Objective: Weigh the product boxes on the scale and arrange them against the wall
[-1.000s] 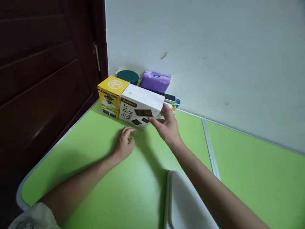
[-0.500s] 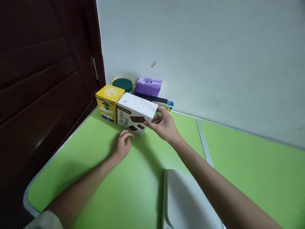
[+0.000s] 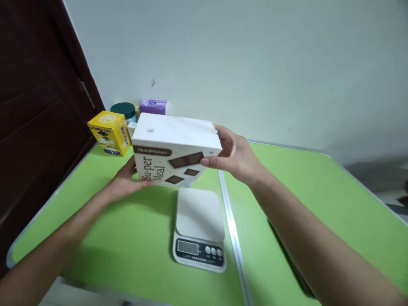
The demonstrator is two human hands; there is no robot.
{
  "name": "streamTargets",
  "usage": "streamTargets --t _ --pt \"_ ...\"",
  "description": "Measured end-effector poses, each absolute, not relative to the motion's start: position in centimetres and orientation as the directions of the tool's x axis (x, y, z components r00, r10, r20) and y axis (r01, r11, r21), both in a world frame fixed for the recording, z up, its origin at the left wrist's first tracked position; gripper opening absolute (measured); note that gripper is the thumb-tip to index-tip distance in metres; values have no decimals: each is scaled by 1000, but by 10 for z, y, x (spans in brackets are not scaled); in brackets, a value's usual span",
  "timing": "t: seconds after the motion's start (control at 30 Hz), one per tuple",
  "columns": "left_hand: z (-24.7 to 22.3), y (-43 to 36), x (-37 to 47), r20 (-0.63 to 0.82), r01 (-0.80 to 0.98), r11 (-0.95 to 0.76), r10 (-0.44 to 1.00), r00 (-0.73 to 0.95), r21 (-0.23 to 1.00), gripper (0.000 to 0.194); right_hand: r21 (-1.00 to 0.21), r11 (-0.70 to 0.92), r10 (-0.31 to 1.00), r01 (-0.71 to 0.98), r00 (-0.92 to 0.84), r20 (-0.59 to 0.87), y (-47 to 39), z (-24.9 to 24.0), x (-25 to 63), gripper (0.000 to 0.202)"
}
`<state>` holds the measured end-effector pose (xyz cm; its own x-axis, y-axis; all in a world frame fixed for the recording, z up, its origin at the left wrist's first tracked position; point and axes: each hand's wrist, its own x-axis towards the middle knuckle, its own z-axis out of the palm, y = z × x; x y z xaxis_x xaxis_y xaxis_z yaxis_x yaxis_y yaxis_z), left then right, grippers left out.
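A white box [image 3: 178,132] printed "NutriMotion Su-per Meal" with brown bars is held up off the table between both hands. My right hand [image 3: 237,155] grips its right end, thumb on the printed front and fingers behind. My left hand [image 3: 129,180] holds the lower left corner, thumb at the front bottom edge; its other fingers are partly hidden behind the box. Just below and nearer to me, a white kitchen scale [image 3: 200,214] with a grey display and round buttons lies on the table.
On the green folding table [image 3: 127,238], a yellow box [image 3: 110,131], a dark-green-lidded jar [image 3: 123,110] and a purple pack [image 3: 153,106] stand at the back left by the wall. A metal seam [image 3: 232,225] crosses the tabletop. A dark flat object [image 3: 293,263] lies partly under my right forearm.
The white box has come up off the table, away from the yellow box and towards me. My left hand has taken hold of it. The view has shifted, showing the whole scale.
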<state>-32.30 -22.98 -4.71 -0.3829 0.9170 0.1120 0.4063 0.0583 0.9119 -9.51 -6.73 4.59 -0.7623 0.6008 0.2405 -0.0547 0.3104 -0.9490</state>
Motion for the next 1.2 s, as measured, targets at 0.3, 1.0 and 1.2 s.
streamTargets --t 0.3,1.0,1.2 --pt "-50 -247 -232 -16 441 94 984 -177 892 70 -937 334 616 98 -775 139 -101 33 16 71" --pt "-32 -239 -221 -130 468 205 974 -188 860 68 -971 221 567 91 -822 52 -109 -39 35 80" --pt "-8 -178 -174 -143 497 188 982 -127 847 59 -966 250 703 68 -699 133 -71 -24 78 66"
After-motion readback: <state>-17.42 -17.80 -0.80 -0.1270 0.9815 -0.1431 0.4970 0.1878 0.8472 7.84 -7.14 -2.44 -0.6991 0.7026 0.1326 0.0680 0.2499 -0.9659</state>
